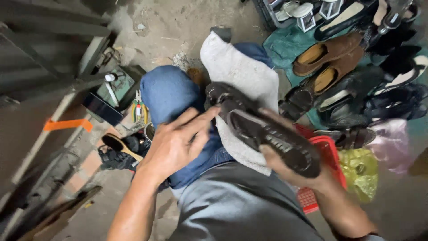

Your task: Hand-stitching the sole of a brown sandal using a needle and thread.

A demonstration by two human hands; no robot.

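At frame centre, the right hand (pixel 285 167) is gripping a dark sandal (pixel 263 129) from beneath; the left hand (pixel 176 143), fingers spread open, is touching its heel end.

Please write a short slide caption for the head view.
Right hand holds a dark sandal sole-up; left hand rests on the knee.

A single head-worn view is provided, directed steeply downward and close over the lap (pixel 178 93); the concrete floor (pixel 178 22) and surrounding footwear (pixel 330 58) are taken in beyond.

Dark sandal (pixel 267 134) — sole up, tilted — across lap
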